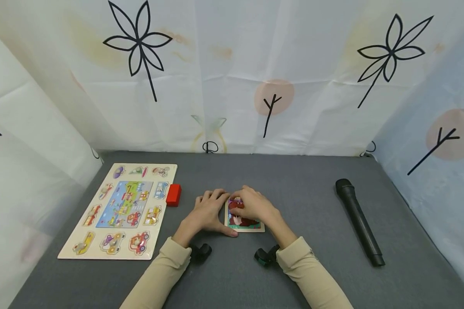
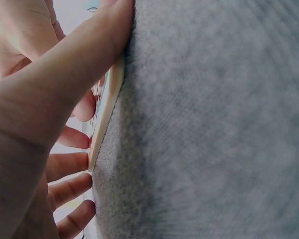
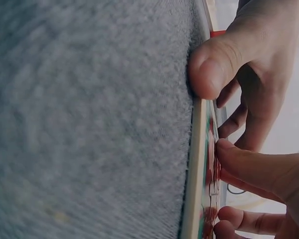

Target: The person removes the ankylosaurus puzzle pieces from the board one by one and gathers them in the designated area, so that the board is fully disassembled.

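Puzzle (image 1: pixel 242 221), midway between left and right edges of surface (image 1: pixel 305 193) | your left hand (image 1: pixel 209 213): spread wide, touching its near-left corner | your right hand (image 1: pixel 256 206): on its face, cannot tell if pinching

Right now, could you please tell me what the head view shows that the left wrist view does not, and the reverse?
Only the head view shows the black microphone, the large puzzle board and the red block.

Only the left wrist view gives a close, side-on look at the pale edge of the small puzzle.

Both show the left hand and the right hand at the small puzzle, plus the gray tabletop.
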Tool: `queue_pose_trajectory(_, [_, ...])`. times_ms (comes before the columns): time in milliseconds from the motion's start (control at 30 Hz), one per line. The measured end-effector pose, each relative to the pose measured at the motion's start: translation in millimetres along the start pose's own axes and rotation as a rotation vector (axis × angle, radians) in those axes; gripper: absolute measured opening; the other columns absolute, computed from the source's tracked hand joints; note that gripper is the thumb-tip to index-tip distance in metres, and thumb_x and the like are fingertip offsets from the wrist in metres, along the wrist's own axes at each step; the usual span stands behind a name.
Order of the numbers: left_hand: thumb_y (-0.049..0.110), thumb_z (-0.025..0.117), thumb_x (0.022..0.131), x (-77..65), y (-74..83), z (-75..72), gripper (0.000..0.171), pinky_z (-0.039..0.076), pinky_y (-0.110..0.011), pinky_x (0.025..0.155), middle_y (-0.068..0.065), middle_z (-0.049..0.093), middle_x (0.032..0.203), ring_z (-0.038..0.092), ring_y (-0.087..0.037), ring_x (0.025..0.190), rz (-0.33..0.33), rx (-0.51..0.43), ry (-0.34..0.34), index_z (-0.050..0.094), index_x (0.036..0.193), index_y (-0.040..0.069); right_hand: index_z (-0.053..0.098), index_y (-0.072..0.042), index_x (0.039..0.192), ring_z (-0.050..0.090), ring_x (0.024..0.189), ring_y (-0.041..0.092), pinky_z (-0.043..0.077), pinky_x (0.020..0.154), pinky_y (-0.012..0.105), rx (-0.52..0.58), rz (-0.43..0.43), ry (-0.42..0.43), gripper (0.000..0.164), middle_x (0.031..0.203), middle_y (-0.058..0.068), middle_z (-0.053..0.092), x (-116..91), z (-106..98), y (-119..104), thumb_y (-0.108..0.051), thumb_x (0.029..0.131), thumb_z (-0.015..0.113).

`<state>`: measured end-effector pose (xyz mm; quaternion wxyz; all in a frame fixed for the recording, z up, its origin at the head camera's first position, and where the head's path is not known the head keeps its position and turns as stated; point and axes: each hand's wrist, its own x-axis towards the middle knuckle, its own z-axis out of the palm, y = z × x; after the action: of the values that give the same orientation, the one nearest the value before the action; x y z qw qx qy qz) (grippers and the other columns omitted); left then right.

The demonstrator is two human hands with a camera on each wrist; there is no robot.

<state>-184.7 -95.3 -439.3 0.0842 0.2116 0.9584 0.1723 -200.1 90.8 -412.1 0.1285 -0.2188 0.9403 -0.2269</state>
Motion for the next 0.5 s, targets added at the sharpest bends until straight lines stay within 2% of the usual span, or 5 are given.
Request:
queue_pose_trajectory(233, [0.068, 0.089, 0.062, 0.6, 0.9, -1.1, 0.112, 0.033, -0.061, 0.107, -0.008, 0.042, 0.157, 0.039, -0.036, 0.137, -0.017, -0.014, -0.015, 0.046, 0.153, 0.017, 0.067, -0.011, 0.130, 0.060, 0.094, 0.023, 0.053, 0.085, 0.044, -0.016, -0.020, -0.013, 0.041, 0.121, 0.013, 0.061, 4.2, 1.2, 3.3, -0.030, 0.095, 0.075])
queue_pose_trajectory(500, [0.067, 0.089, 0.064, 0.2, 1.0, -1.8, 0.113, 0.033, -0.062, 0.108, -0.008, 0.040, 0.159, 0.038, -0.037, 0.138, -0.019, -0.009, -0.034, 0.044, 0.155, 0.016, 0.065, -0.010, 0.131, 0.059, 0.091, 0.022, 0.051, 0.089, 0.048, -0.028, -0.032, -0.015, 0.043, 0.118, 0.012, 0.059, 5.6, 3.8, 7.0, -0.032, 0.094, 0.075])
